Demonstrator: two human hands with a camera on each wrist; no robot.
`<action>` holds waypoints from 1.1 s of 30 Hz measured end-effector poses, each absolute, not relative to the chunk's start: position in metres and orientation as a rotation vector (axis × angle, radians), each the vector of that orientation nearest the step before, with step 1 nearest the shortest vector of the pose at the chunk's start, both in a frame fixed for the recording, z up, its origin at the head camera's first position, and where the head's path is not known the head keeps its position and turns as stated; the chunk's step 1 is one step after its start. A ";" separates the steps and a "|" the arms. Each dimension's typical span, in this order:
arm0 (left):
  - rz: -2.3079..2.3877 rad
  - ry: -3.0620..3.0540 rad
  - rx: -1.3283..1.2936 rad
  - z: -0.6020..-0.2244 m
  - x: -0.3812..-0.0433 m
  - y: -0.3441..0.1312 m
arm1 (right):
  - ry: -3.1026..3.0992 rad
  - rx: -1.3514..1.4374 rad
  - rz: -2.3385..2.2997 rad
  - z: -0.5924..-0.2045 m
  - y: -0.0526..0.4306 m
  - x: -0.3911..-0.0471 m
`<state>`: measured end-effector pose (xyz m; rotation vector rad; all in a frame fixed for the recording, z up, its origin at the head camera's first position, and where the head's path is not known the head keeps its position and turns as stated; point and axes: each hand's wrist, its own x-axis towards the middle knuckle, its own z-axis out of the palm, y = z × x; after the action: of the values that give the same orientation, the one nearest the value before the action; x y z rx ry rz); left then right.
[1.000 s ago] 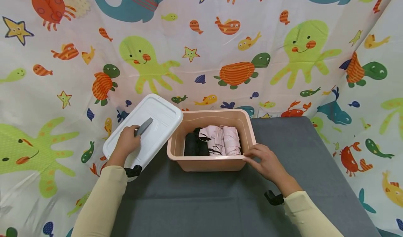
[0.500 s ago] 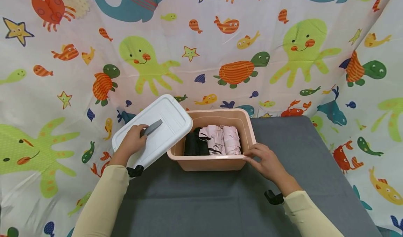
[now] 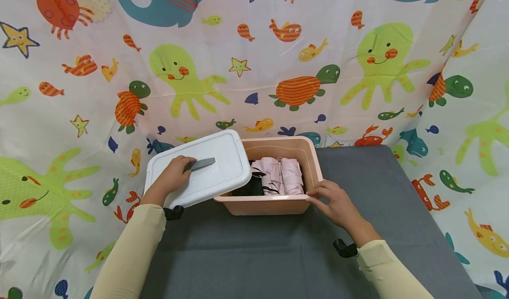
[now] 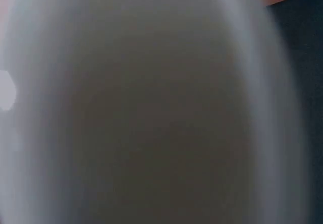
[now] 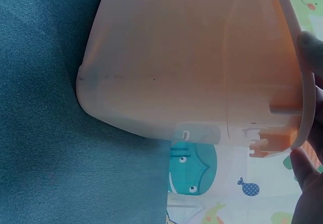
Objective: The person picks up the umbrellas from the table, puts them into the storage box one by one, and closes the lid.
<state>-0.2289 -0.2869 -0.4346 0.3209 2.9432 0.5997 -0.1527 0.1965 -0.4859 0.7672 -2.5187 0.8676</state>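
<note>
My left hand (image 3: 171, 177) grips the grey handle (image 3: 206, 162) of a white lid (image 3: 226, 146). The lid tilts over the left part of a peach plastic box (image 3: 264, 207). Inside the box lie pink rolled cloth bundles (image 3: 292, 176) and a black bundle (image 3: 254, 187), partly hidden by the lid. At the box's front right corner, my right hand (image 3: 336, 205) pinches the rim between thumb and fingers. The right wrist view shows fingers (image 5: 309, 50) against the box wall (image 5: 192, 72). A blurred pale surface (image 4: 161, 108) fills most of the left wrist view.
The box stands on a grey cloth-covered table (image 3: 238, 259), near its back edge. Behind and at both sides hangs a white curtain (image 3: 222, 43) printed with sea animals. Black straps (image 3: 345, 248) with camera mounts sit on the wrists.
My left hand has carried the lid rightward, from beside the box to over its left part, turning it flatter and more level. My right hand stays on the box rim.
</note>
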 end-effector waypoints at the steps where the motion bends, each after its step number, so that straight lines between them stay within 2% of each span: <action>1: 0.594 2.943 0.327 -0.435 -0.230 -0.285 | -2.515 0.769 0.868 -0.486 0.197 -0.153; 33: 0.498 2.947 0.557 -0.431 -0.241 -0.213 | -2.503 0.744 0.900 -0.488 0.195 -0.150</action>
<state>-0.2415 -0.2134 -0.4307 0.5570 2.9465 0.4979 -0.1495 0.1955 -0.4885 0.7444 -2.5027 0.9002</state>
